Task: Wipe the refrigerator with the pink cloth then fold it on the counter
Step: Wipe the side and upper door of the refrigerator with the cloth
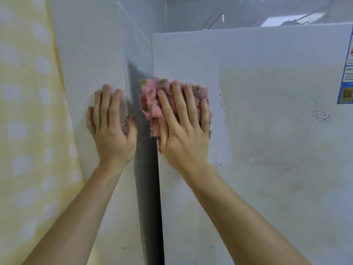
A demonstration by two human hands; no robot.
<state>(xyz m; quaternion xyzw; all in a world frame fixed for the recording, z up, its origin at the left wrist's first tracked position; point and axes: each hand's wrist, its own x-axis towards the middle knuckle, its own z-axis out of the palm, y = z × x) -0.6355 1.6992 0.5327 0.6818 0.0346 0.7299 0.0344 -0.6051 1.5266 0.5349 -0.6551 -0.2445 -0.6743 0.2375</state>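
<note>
Head cam, close-up, facing fridge point(267, 188)

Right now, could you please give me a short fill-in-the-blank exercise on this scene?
The right hand presses a ____ cloth against the refrigerator.
The left hand lies flat on the white panel, holding ____.
The blue-edged sticker sits at the picture's ____ edge.
Missing words: pink; nothing; right.
</note>
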